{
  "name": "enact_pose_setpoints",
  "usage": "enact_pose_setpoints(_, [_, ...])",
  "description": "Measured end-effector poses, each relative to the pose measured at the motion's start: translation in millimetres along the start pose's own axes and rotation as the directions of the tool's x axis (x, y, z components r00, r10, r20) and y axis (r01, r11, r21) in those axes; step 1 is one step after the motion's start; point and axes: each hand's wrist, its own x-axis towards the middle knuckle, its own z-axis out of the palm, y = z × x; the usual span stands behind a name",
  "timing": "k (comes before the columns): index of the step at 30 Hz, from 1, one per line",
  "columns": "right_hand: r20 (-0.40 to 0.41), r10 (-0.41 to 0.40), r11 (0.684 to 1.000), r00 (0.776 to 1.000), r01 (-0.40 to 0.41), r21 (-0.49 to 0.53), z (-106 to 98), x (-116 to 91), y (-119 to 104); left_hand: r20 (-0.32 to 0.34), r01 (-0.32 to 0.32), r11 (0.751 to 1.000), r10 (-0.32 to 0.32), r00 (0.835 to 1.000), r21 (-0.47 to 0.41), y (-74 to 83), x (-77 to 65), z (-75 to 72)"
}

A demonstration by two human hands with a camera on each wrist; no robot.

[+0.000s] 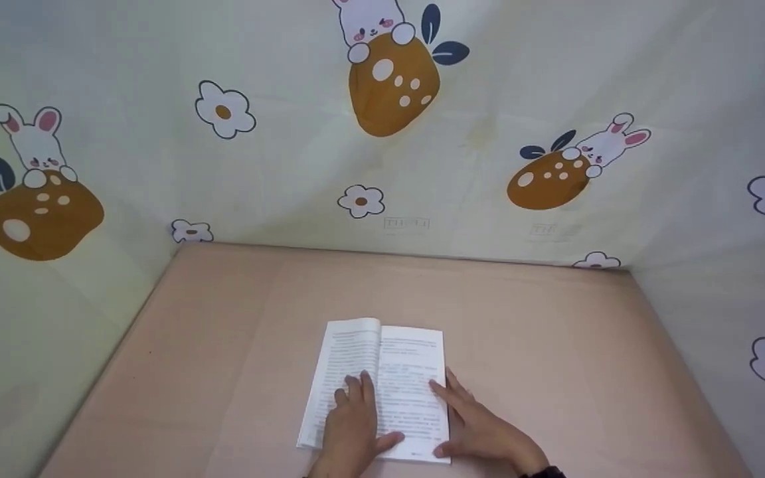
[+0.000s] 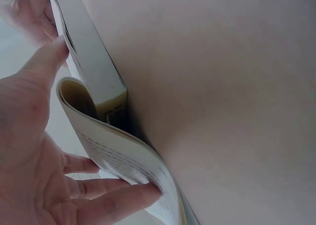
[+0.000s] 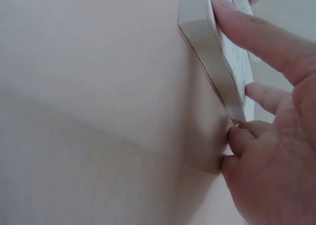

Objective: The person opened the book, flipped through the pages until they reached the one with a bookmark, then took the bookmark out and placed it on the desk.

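An open book (image 1: 410, 372) lies on the table, its printed pages facing up and a thinner part of it turned over to the left. My left hand (image 1: 352, 425) lies across the left page, fingertips pressing on the print and thumb reaching over to the right page. In the left wrist view, the left-hand leaves (image 2: 118, 146) bow up in a loop beside the thick page block (image 2: 91, 47). At the book's right edge is my right hand (image 1: 482, 428). Its thumb (image 3: 256, 32) and index finger touch the right page, while the other fingers rest against the side near the table.
The table (image 1: 522, 318) has a plain pinkish-tan cover. Pale fabric walls (image 1: 283, 166) printed with rabbits and flowers stand along its back and both sides. A dark band (image 1: 545, 472) circles the right wrist.
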Motion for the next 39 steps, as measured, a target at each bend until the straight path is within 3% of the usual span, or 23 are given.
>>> enact_pose_setpoints(8, [0.007, 0.06, 0.998, 0.998, -0.06, 0.032, -1, 2, -2, 0.002, -0.001, 1.0, 0.001, 1.0, 0.023, -0.4, 2.6, -0.1])
enact_pose_setpoints(17, [0.01, 0.021, 0.999, 1.0, -0.021, 0.028, 1, 1, -4, 0.016, -0.005, 1.0, 0.005, 1.0, 0.01, -2.5, 0.4, -1.5])
enact_pose_setpoints(26, [-0.043, 0.044, 0.999, 0.998, -0.044, 0.001, 5, 3, -8, -0.06, -0.031, 1.0, 0.031, 0.998, -0.001, -5.3, -4.9, 2.8])
enact_pose_setpoints(33, [-0.119, 0.036, 0.997, 0.992, -0.043, -0.06, 11, 2, -11, -0.019, -0.063, 0.991, 0.061, 0.998, -0.116, -9.1, -7.8, -1.5])
enact_pose_setpoints(39, [-0.217, 0.02, 0.987, 0.976, -0.053, -0.149, 18, 2, -11, -0.009, -0.095, 0.986, 0.095, 0.995, -0.138, -11.5, -8.0, -0.4])
